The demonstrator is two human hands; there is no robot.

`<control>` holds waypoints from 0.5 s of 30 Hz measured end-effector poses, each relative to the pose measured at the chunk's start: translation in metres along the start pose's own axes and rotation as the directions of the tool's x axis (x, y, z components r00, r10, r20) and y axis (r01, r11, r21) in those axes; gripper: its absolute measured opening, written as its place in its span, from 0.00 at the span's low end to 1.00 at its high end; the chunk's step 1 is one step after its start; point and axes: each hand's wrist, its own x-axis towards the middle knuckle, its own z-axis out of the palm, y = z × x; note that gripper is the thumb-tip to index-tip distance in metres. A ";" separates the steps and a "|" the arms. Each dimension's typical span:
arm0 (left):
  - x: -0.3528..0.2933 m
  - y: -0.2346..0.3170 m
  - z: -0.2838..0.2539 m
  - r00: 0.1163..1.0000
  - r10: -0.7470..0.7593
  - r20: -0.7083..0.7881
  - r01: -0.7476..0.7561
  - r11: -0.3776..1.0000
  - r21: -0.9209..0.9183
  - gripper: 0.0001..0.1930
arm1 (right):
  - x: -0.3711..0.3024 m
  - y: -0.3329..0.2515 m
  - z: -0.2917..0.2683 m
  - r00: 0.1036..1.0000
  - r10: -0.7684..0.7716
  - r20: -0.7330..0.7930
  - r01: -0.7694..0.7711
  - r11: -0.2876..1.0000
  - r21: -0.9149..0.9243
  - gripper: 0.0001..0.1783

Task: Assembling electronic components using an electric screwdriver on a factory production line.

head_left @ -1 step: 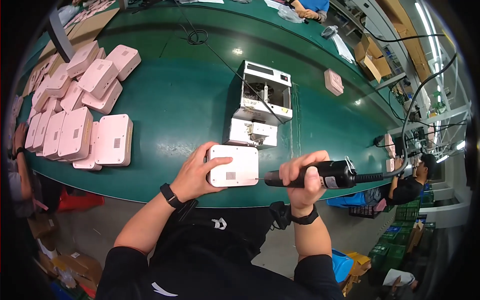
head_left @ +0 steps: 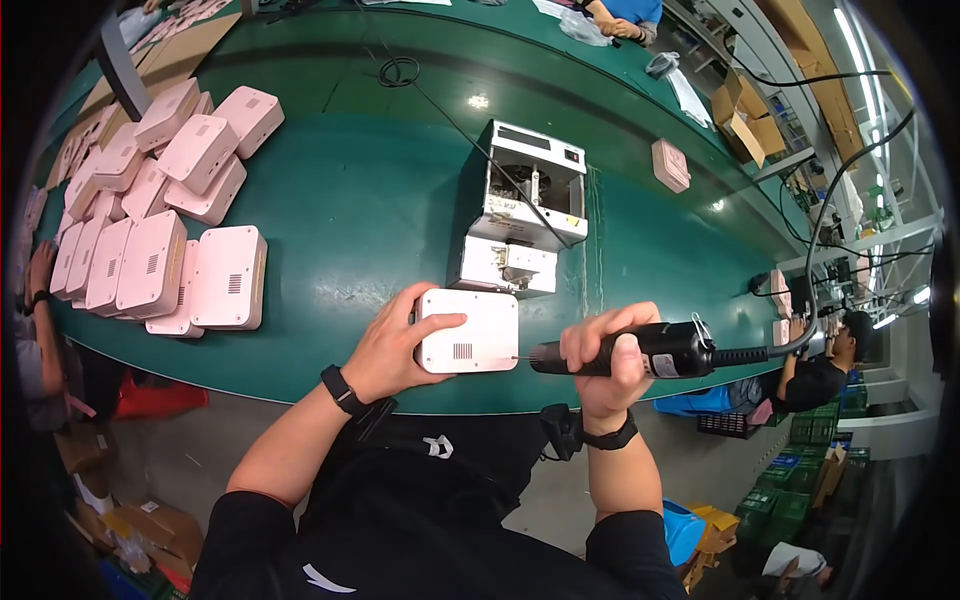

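the pale box (head_left: 478, 330) is at the near edge of the green worktop (head_left: 350, 230), its grilled face turned to the camera, with the slots at 7 o'clock on that face and small round holes at the corners. the left hand (head_left: 388, 345) is at the box's 9 o'clock side; its grip is spread around that end and holds the box, with 1 digit laid across the face. the right hand (head_left: 605, 362) is at 3 o'clock, its grip wrapped around a black power driver (head_left: 685, 350). the driver's thin bit (head_left: 523, 358) points to 9 o'clock and reaches the box near its 4 o'clock corner; whether the tip sits in the hole there is too small to tell. a black cord (head_left: 815, 270) leaves the driver's back end and curves up toward 2 o'clock.

seen from the box, a white and black machine (head_left: 535, 228) stands just beside it at 1 o'clock. a heap of similar boxes (head_left: 197, 152) rests at 10 o'clock, some leaning on others. 1 lone pinkish box (head_left: 671, 166) sits well apart at 2 o'clock. a co-worker (head_left: 822, 378) in black is at 3 o'clock, farther off.
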 end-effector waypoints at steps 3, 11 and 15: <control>0.001 0.001 -0.003 1.000 0.005 -0.004 -0.005 1.000 0.002 0.36 | -0.002 0.004 -0.001 0.999 -0.032 0.010 0.031 0.998 0.049 0.15; -0.006 -0.002 -0.007 0.999 0.026 -0.041 -0.023 0.998 0.050 0.37 | -0.002 0.006 0.009 0.996 -0.038 0.083 0.039 0.999 -0.014 0.14; -0.006 -0.001 -0.006 0.999 0.018 -0.029 -0.017 0.999 0.039 0.37 | 0.022 -0.012 0.014 0.995 0.046 0.092 -0.047 0.999 0.010 0.13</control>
